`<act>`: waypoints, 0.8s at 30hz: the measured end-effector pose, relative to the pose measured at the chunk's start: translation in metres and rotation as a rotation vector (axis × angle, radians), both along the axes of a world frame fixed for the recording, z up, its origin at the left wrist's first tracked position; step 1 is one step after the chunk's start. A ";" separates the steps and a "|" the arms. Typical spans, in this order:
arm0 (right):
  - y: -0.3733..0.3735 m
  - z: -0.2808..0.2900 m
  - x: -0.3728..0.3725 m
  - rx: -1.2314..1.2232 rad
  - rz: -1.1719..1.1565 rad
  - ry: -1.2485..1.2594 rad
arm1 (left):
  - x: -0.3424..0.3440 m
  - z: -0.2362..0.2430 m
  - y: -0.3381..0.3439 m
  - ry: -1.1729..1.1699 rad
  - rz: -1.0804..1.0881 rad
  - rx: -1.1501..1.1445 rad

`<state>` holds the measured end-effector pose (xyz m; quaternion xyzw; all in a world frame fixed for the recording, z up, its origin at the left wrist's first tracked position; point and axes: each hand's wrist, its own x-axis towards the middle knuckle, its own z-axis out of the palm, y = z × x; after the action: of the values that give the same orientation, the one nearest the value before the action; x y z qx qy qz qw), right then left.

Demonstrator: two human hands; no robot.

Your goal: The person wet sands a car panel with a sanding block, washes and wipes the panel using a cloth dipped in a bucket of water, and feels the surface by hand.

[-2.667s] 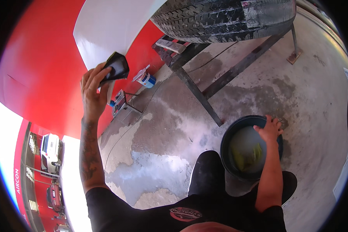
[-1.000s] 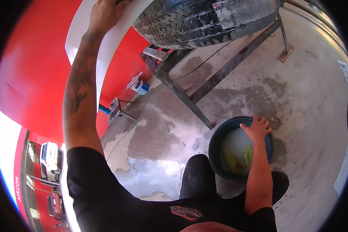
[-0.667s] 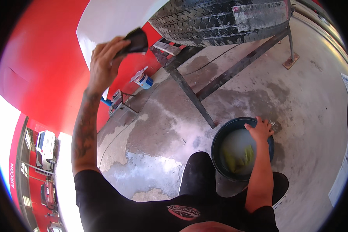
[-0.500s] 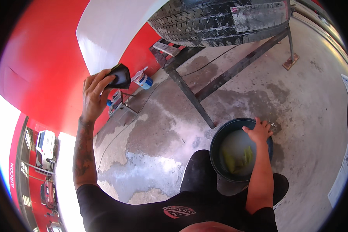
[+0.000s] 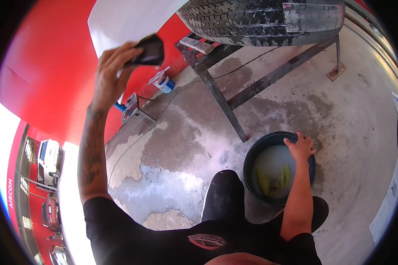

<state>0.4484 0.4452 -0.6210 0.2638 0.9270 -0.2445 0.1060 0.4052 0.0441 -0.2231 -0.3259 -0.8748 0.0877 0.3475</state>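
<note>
My left hand (image 5: 111,75) is raised and closed on a flat black pad (image 5: 148,51), in front of a white curved panel (image 5: 128,17) and a red surface (image 5: 48,53). My right hand (image 5: 301,149) rests on the rim of a dark bucket (image 5: 248,163), fingers spread apart over its edge. Inside the bucket, a yellow-green cloth (image 5: 264,180) lies in cloudy water.
A large tyre (image 5: 239,24) sits on a dark metal stand (image 5: 261,90). A blue-and-white can (image 5: 166,84) and a small metal stool (image 5: 137,110) stand by the red surface. A cable crosses the wet concrete floor. Cars (image 5: 48,161) are parked at far left.
Compared with half a second ago, my left hand has lifted the pad higher; earlier it also moved up and back down. My right hand has stayed on the bucket rim.
</note>
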 end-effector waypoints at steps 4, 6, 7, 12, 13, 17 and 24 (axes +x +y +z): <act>0.000 0.002 0.000 0.025 0.031 -0.019 | 0.059 -0.039 -0.069 -0.023 0.096 0.058; 0.000 0.002 0.001 0.023 0.060 -0.017 | 0.050 -0.035 -0.069 -0.048 0.124 0.144; 0.000 0.002 0.001 0.025 0.060 -0.026 | 0.032 -0.024 -0.059 -0.040 0.135 0.173; -0.001 -0.003 0.000 0.039 0.067 -0.039 | -0.089 0.077 0.024 0.236 0.096 0.090; -0.002 -0.004 0.000 0.048 0.049 -0.033 | -0.102 0.084 0.036 0.237 0.168 0.138; -0.004 -0.008 0.000 0.068 0.033 -0.026 | -0.090 0.071 0.030 0.237 0.105 0.149; -0.002 0.000 0.001 0.055 0.048 -0.038 | 0.039 -0.045 -0.046 0.053 0.089 0.133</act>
<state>0.4495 0.4429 -0.6212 0.2490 0.9373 -0.2113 0.1221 0.4441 -0.0020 -0.2679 -0.2605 -0.8829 0.0530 0.3871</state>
